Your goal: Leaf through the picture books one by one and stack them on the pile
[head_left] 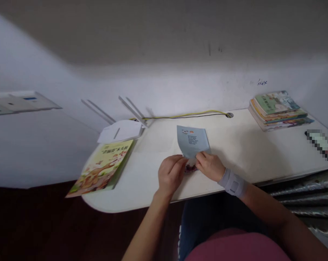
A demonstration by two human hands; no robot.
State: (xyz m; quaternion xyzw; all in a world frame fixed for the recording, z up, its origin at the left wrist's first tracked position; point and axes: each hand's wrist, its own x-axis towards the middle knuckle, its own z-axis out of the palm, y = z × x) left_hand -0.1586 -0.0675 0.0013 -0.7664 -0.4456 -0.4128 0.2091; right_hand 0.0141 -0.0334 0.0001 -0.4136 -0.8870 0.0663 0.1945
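A thin pale-blue booklet (194, 140) with printed lines of text is in front of me, close to the front of the white table (150, 174). My left hand (171, 172) pinches its near edge at the left. On the right side of the same edge, the fingers of my right hand (209, 166) are closed on the booklet. A grey band (233, 182) is wrapped round my right wrist. Between the hands a small dark reddish picture shows; whether it belongs to the booklet I cannot tell. My fingers partly hide the near edge.
A yellow-green picture book (105, 165) lies at the left, overhanging the table. Behind it stands a white router (120, 131) with raised antennas. Yellow and black cables (180, 116) run along the wall to a round hole. A book stack (279, 108) and a phone-like object (320, 144) lie right.
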